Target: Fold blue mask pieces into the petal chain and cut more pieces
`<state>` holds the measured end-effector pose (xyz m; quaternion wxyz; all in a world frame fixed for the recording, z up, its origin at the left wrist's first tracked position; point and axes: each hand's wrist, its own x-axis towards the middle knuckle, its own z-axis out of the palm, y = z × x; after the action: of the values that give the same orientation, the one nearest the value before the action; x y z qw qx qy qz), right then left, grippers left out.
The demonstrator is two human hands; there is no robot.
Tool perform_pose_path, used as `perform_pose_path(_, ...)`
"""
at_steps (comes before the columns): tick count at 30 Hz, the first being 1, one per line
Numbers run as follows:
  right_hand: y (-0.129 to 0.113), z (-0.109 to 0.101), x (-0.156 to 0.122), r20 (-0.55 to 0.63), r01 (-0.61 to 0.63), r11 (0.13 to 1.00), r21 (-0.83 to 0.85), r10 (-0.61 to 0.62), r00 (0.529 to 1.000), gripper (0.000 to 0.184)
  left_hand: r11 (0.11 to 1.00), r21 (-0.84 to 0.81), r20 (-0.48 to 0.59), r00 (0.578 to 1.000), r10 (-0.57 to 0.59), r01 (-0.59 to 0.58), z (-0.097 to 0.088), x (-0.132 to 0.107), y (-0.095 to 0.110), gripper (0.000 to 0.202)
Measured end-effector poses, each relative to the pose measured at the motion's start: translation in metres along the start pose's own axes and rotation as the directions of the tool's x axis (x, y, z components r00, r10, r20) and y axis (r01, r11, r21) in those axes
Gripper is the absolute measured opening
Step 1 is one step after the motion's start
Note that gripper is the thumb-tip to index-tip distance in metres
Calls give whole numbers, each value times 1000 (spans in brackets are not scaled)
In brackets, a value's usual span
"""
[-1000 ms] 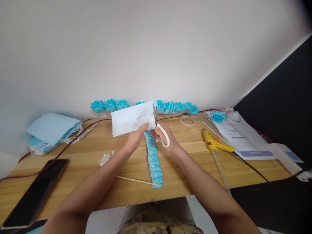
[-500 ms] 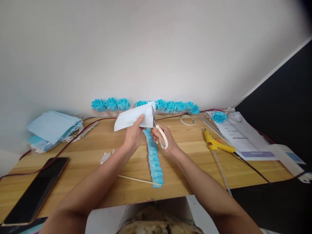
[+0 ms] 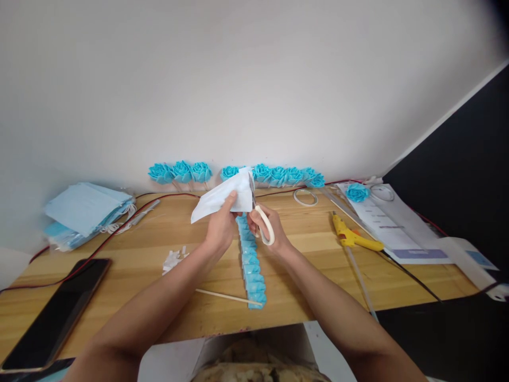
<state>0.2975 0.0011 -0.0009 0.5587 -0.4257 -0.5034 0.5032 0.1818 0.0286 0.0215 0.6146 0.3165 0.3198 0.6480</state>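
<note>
Scissors (image 3: pixel 268 228) with white handles point away from the person, their long axis leaning slightly left, blades against the right end of a pale blue sheet (image 3: pixel 214 197). The sheet sits above the left hand (image 3: pixel 222 223), its long axis sloping from a raised right end to a drooping left one. Left of the hands, farther off, clear plastic wrapping (image 3: pixel 66 245) lies around at least part of a sheet stack (image 3: pixel 88 206). The two hands are close but apart: the left is clamped on the sheet, thumb on top; the right hand (image 3: pixel 274 220) is curled around the handles. Below them, a strip of blue folded pieces (image 3: pixel 253 270) runs toward the person on the desk (image 3: pixel 314 233). Beyond the hands, blue flowers (image 3: pixel 183 171) line the wall; well right lies a yellow glue gun (image 3: pixel 356 237).
</note>
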Motion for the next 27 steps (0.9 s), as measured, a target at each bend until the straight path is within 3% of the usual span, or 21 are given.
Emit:
perform_pose_path(15,2,1,0,-26,-7,999,37,8,1000,49,995,-95,-24,1000,-3,1,2,0,-2,34)
perform_pose_path(18,-1,2,1,-51,-12,999,38,14,999,47,993,-121,37,999,13,-9,0,1,-2,33)
perform_pose_path(23,-5,2,2,-95,-19,999,45,23,995,44,976,-219,234,971,49,3,-3,6,11,42)
perform_pose_path(27,-3,3,3,-72,-23,1000,16,24,997,43,971,-235,193,977,88,-41,-3,11,19,44)
